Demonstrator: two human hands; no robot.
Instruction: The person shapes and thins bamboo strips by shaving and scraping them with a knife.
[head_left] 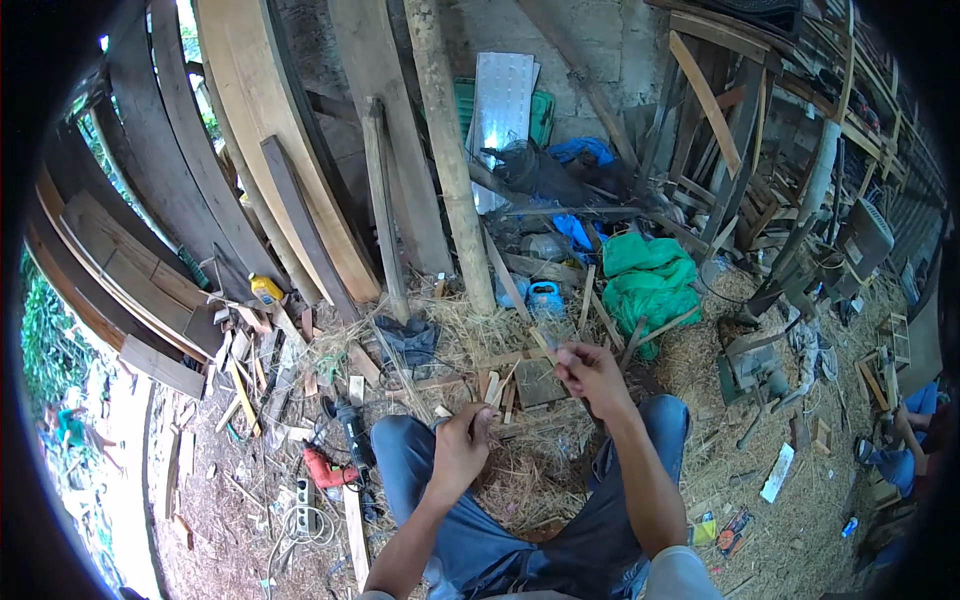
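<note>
My left hand (458, 448) is closed above my left knee, with a short pale wooden piece (484, 410) at its fingertips. My right hand (592, 383) is raised ahead of my right knee, closed on a narrow pale strip (545, 337) that points up and forward; its material is hard to tell. My two hands are apart. Under and between them lie straw, thin offcuts and a flat greyish board (540, 385) on the ground.
A red drill (325, 468), black power tool (355, 440) and power strip (305, 505) lie left. Planks (250, 120) and a pole (450, 180) stand ahead, near a green tarp (650, 280). A metal machine (750, 375) is right, a co-worker (890, 460) far right, another person (75, 430) outside left.
</note>
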